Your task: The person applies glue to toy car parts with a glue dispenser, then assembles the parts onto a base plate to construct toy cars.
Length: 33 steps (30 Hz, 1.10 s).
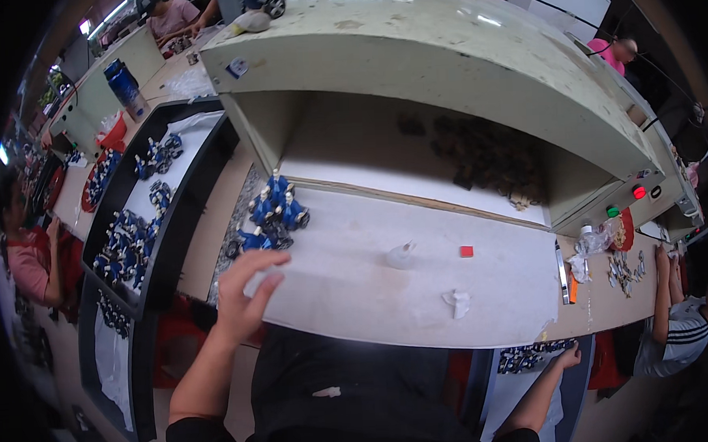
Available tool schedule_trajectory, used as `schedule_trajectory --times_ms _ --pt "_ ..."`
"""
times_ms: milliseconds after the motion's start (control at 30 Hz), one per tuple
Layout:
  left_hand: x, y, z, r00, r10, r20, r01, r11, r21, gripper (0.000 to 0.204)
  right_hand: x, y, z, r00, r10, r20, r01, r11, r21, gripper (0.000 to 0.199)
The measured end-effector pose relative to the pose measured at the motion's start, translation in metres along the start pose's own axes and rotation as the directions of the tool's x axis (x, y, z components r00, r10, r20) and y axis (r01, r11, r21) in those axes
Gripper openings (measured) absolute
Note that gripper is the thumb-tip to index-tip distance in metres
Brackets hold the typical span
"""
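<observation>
From my remote seat, I am seeing a long dark tray [184, 216] sitting off the left edge of the bench [358, 308], with many small figures [125, 251] standing in groups on its pale lining. Next, my left hand [246, 293] is hovering at the bench's left edge, its thumb and fingers spreading apart and gripping nothing visible. Just beyond the fingertips, a cluster of blue figures [277, 205] with dark wheels is crowding the back left corner. A whitish bottle [401, 254] is standing mid-bench; crumpled paper [456, 303] is lying nearer the front edge, and a red block [467, 252] is resting farther back. Below the front right corner, a row of figures [526, 357] is filling the end of a lower tray [580, 393]. There my right hand [567, 359] is touching the row's right end; whether its fingers are closing on one, I am not managing to tell.
</observation>
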<state>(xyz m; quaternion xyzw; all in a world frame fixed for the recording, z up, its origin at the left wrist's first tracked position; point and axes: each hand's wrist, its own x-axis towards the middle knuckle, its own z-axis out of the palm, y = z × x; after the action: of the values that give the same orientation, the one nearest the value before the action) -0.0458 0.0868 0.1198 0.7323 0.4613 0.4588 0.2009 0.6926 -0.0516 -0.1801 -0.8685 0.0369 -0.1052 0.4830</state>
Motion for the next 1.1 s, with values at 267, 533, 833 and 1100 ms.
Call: schedule_trajectory --times_ms 267,533,833,1100 --pt "0.062 -0.069 -0.012 0.992 -0.113 -0.063 0.122 0.976 0.181 0.034 -0.214 -0.187 -0.121 0.819 -0.520 0.242 0.196 0.651 0.734 0.016" --pt "0.080 -0.070 0.013 0.967 -0.252 0.021 0.206 0.833 0.513 0.047 -0.370 -0.268 -0.152 -0.209 -0.872 0.442 0.721 0.167 0.672 0.028" --pt "0.067 -0.069 0.030 0.989 -0.053 0.139 -0.024 0.867 0.498 0.047 -0.367 -0.292 -0.117 -0.059 -0.918 0.393 0.763 0.212 0.611 0.027" --pt "0.067 -0.064 0.027 0.918 0.032 0.396 -0.099 0.984 0.149 0.050 -0.430 -0.303 -0.110 0.046 -0.880 0.473 0.433 0.444 0.784 0.033"
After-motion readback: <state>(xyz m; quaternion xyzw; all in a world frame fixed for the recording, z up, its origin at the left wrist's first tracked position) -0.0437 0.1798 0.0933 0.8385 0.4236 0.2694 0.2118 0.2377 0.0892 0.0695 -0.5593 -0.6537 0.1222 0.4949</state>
